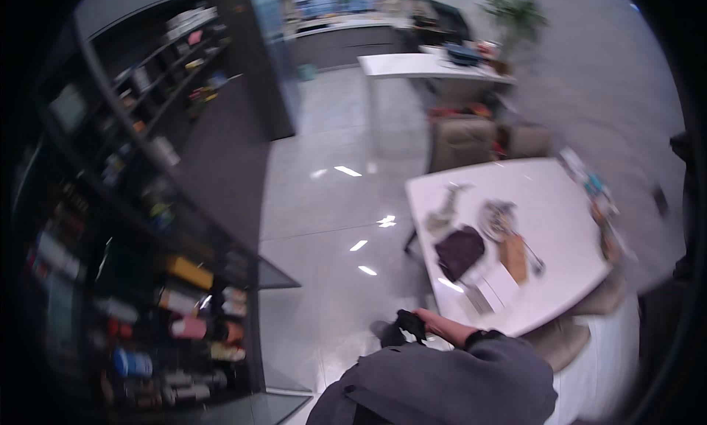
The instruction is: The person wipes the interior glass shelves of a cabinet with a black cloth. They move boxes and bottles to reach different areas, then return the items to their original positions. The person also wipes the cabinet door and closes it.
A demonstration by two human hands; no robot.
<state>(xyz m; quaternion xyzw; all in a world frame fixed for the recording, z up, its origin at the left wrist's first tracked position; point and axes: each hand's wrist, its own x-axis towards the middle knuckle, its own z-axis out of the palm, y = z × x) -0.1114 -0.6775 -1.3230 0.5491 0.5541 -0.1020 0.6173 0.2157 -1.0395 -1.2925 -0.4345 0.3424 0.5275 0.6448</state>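
My right hand (425,318) reaches forward from a dark grey sleeve, close in front of my body. It holds a black item (411,324), perhaps cloth, whose exact kind is blurred. The near left corner of a white table (552,215) lies just beyond and to the right of this hand. On that table sit a dark purple cloth (459,252), a white box (497,288) and a flat brown object (513,258). My left hand is out of view.
At left, tall dark shelves (255,325) hold several boxes and containers, including a blue one (132,363); glass doors (276,276) project over the tiled floor (315,204). Padded chairs (464,140) stand around the table. Farther back are a white counter (409,66) and a potted plant (511,13).
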